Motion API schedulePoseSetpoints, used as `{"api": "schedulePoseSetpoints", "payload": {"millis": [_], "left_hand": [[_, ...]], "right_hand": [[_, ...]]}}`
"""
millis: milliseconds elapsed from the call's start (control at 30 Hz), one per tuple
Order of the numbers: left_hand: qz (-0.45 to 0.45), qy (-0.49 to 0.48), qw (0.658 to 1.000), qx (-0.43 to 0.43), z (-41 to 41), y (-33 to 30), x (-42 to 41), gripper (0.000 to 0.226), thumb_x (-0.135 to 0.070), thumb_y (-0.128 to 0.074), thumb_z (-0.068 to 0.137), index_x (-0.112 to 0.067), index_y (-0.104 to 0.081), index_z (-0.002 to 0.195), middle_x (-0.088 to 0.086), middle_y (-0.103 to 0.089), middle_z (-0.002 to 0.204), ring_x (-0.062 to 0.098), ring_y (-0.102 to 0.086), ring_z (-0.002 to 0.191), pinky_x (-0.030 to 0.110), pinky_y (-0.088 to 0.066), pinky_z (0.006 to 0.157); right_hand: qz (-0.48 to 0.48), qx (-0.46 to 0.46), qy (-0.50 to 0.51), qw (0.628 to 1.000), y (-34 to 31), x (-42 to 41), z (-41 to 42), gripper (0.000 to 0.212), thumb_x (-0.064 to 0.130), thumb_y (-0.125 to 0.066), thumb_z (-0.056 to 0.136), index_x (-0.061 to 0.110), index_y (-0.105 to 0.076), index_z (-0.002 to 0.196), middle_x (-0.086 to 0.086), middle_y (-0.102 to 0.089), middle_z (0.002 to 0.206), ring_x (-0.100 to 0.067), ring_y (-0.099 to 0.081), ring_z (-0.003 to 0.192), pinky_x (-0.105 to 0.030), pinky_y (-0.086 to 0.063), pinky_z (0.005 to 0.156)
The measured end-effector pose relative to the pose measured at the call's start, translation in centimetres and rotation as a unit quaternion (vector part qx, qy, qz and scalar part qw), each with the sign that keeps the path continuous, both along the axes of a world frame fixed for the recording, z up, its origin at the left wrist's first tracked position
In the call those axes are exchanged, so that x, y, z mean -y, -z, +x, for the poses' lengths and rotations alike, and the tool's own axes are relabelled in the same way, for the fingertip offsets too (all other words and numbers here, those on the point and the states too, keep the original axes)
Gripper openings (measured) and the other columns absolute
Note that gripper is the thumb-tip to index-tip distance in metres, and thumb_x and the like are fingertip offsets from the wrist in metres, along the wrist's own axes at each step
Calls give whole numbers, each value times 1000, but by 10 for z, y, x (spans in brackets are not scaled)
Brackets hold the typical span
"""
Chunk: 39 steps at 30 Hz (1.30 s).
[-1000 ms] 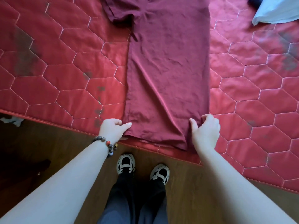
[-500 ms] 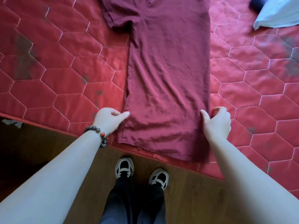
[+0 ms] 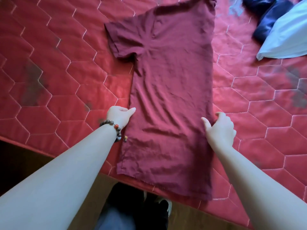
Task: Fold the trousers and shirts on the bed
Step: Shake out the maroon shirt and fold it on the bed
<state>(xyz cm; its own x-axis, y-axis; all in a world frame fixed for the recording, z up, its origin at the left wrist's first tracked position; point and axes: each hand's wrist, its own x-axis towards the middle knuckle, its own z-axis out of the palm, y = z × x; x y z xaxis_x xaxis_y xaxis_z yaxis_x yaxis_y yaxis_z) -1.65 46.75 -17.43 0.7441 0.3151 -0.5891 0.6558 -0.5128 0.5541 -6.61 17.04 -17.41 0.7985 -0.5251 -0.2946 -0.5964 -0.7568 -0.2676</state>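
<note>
Fabric is your risk here — the maroon shirt [image 3: 171,97] lies flat on the red quilted bed cover [image 3: 54,63], already folded lengthwise into a long strip, one short sleeve sticking out on the far left and the hem hanging just over the near edge of the bed. Your left hand [image 3: 120,115] sits at the strip's left edge, fingers curled and thumb pressed on the cloth, apparently pinching it; your right hand [image 3: 219,128] is at the right edge, thumb on top and fingers curled toward the fold, though whether they have cloth in them I cannot tell. If you lift from these mid-length points, the doubled layers could slide apart — the top layer moves while the under layer stays on the quilting. The overhanging hem could also drag off toward the floor, and uneven pulls from the two hands would skew the next fold. The loose sleeve may flop out and bulk the bundle. Dark blue and pale blue garments [image 3: 282,30] wait at the far right, well apart.
</note>
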Motion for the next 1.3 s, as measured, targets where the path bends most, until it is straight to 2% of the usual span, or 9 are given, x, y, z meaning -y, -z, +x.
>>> {"api": "schedulePoseSetpoints", "payload": {"millis": [133, 233, 433, 600, 767, 967, 1100, 1200, 1300], "left_hand": [[3, -11, 998, 60, 62, 10, 22, 36, -39, -68, 82, -13, -49, 66, 11, -34, 63, 20, -33, 55, 30, -35, 51], [0, -50, 997, 58, 90, 20, 27, 36, -31, -72, 80, -5, -53, 64, 10, -40, 56, 18, -36, 31, 23, -38, 34], [-10, -2, 999, 45, 95, 29, 10, 23, -25, -75, 80, -3, -70, 79, 17, -68, 75, 20, -51, 68, 35, -48, 70], [-82, -73, 993, 42, 112, 29, 11, 25, -36, -77, 77, -12, -73, 78, -3, -67, 71, 9, -51, 63, 19, -42, 57], [-72, -49, 995, 38, 133, 35, 16, 34, -35, -75, 77, -2, -66, 74, 11, -59, 66, 17, -47, 61, 32, -42, 59], [-23, -20, 1000, 9, 139, 37, 11, 30, -30, -73, 81, -14, -63, 57, -11, -54, 45, 6, -44, 43, 19, -35, 41], [33, -54, 998, -11, 145, 12, 26, 19, -33, -75, 80, -16, -66, 75, -1, -66, 76, 21, -59, 77, 23, -42, 61], [235, -18, 961, 147, 144, -11, 54, 26, -27, -68, 82, -12, -59, 103, 9, -61, 106, 30, -55, 102, 36, -41, 85], [183, 170, 922, 294, 147, -11, 97, 24, -14, -50, 85, -7, -62, 105, 14, -60, 109, 33, -55, 104, 43, -41, 93]], "right_hand": [[4, 17, 20, 1000, 14, -5, 64, 63, 45, -60, 90, 11, -38, 138, -16, -47, 129, -35, -45, 122, -47, -34, 97], [3, 45, 46, 998, 28, 2, 92, 33, 36, -58, 93, 10, -54, 113, -14, -53, 118, -34, -50, 113, -45, -33, 93], [-50, 30, 77, 995, 25, 6, 94, 25, 28, -56, 93, 6, -57, 105, -17, -53, 116, -36, -47, 111, -46, -33, 90], [-61, 163, -177, 969, 17, -38, 105, 44, 25, -60, 90, 3, -55, 129, -17, -48, 141, -34, -41, 134, -50, -31, 108], [-29, 74, -439, 895, 41, -85, 137, 65, 48, -37, 95, 19, -26, 152, 1, -20, 160, -20, -12, 149, -54, -11, 118], [-115, -3, -168, 979, 60, 6, 177, 71, 58, -16, 94, 22, -7, 155, 2, -3, 163, -20, 1, 149, -58, 1, 117], [-94, 43, -183, 978, 46, 6, 192, 69, 46, -28, 95, 9, -17, 153, -7, -8, 162, -25, -3, 149, -56, 3, 118], [-59, 104, -371, 921, 40, -43, 199, 60, 33, -37, 96, 9, -28, 150, -7, -19, 160, -24, -11, 148, -52, -4, 119], [-3, 100, -501, 860, 44, -84, 215, 56, 31, -32, 97, 11, -30, 150, -6, -20, 159, -22, -13, 148, -49, -10, 120]]}}
